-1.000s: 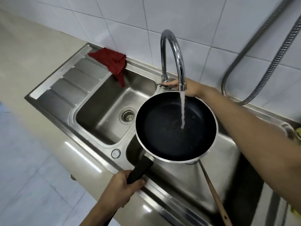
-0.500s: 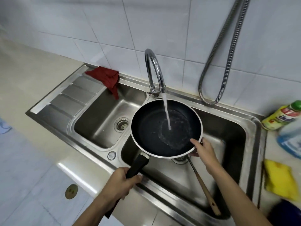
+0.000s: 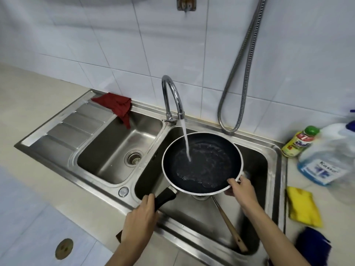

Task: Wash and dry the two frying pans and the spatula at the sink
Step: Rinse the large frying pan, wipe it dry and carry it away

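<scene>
head view: left hand (image 3: 141, 217) clamped on frying pan (image 3: 201, 163) handle, right hand (image 3: 240, 191) fingers pinching its rim

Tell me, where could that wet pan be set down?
Bare: the ribbed drainboard left of the red cloth, and the left basin. Crowded: right counter with bottles and yellow cloth; spatula in the right basin.

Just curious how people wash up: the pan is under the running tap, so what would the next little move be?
Probably swirl or tip the pan: water already pools inside it, and the left hand on the handle and right hand on the rim are placed to tilt it.
</scene>
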The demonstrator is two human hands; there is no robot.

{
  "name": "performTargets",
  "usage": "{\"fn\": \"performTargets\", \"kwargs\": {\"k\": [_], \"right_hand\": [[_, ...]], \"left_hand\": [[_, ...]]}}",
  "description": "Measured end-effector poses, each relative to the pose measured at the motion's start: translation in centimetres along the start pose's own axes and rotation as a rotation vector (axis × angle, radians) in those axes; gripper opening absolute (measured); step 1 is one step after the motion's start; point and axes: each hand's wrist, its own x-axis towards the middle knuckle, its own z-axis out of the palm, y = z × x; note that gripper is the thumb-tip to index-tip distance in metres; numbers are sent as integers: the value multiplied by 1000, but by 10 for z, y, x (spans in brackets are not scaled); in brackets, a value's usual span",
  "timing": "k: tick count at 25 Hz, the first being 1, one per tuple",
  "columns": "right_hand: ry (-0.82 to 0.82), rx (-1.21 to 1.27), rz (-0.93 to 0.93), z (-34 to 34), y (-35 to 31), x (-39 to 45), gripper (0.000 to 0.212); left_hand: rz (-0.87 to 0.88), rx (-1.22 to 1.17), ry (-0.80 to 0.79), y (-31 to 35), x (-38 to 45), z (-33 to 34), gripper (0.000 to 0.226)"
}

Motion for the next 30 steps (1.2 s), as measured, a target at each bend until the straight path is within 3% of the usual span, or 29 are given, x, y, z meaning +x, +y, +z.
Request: {"fn": "performTargets", "kwargs": {"k": [3, 7, 10, 17, 20, 24, 28, 30], "right_hand": [[-38, -143, -58, 8, -13, -8, 13], [-119, -405, -300, 24, -40, -20, 36], [-146, -322, -329, 50, -43, -19, 69], [-251, -255, -527, 107, -38, 20, 61], [-260, -388, -436, 129, -31, 56, 78], [-187, -643, -295, 136, -10, 90, 70], [-42, -563, 34, 122, 8, 89, 71], [-29, -607, -14, 121, 12, 60, 72]], "left_hand": [[9, 2, -16, -13, -10, -5, 29], [4, -8, -71, -43, -7, -16, 23], [43, -46, -162, -55, -9, -16, 23], [-28, -471, -302, -42, -10, -1, 22], [-82, -661, -375, -41, -8, -3, 18], [-234, -1151, -550, -39, -15, -7, 28], [-335, -1307, -638, -34, -5, -7, 34], [-312, -1329, -675, -31, 5, -6, 28]]}}
